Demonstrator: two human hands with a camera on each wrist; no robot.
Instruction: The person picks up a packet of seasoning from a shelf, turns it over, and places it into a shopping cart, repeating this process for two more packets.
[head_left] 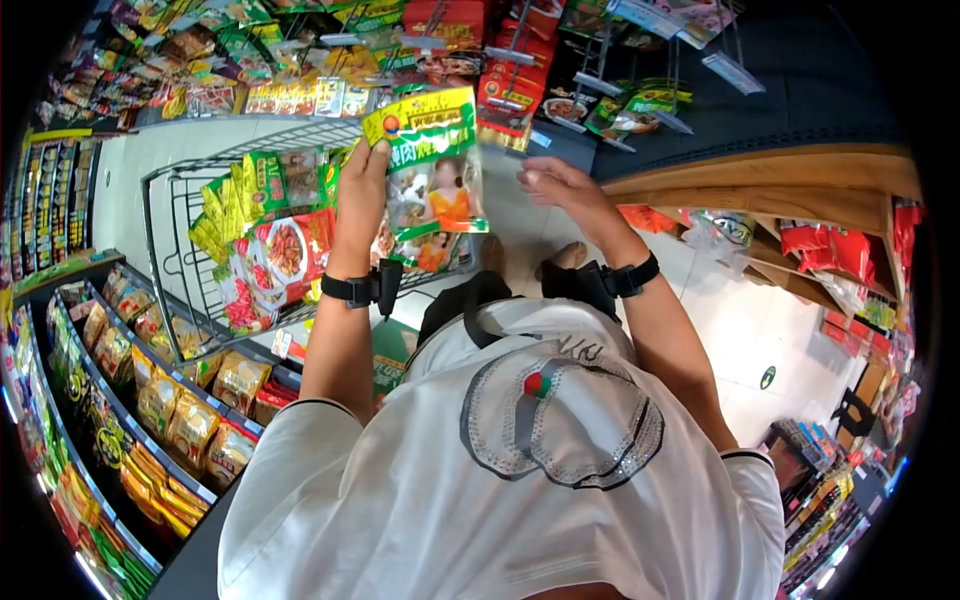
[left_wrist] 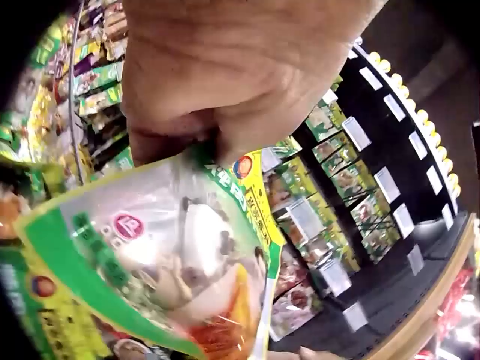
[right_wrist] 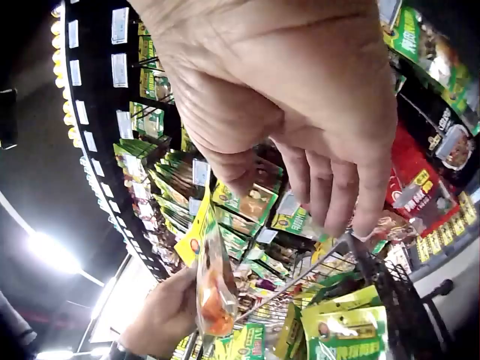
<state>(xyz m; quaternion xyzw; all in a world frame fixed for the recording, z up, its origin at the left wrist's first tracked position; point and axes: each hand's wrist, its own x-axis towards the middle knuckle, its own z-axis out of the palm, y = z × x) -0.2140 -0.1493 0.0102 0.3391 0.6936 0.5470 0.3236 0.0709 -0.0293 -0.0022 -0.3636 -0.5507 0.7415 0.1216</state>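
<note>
My left hand (head_left: pixel 362 190) pinches the upper left edge of a yellow and green seasoning packet (head_left: pixel 432 165). The packet has a clear window showing dried pieces, and its printed front faces up towards the head camera. In the left wrist view the packet (left_wrist: pixel 142 247) hangs below the hand, the thumb and fingers at its yellow top. My right hand (head_left: pixel 572 195) is held to the right of the packet, apart from it, with nothing in it. Its fingers (right_wrist: pixel 319 187) are loosely bent in the right wrist view. Beneath the left hand stands a wire shopping cart (head_left: pixel 158 262).
Yellow-green packets (head_left: pixel 285 180) and red packets (head_left: pixel 295 245) lie in the cart. Hanging packets (head_left: pixel 445 25) line the rack ahead. A shelf unit (head_left: pixel 130 420) with bagged goods stands at the left, a wooden shelf (head_left: pixel 760 195) at the right. Pale tiled floor (head_left: pixel 715 325) shows between.
</note>
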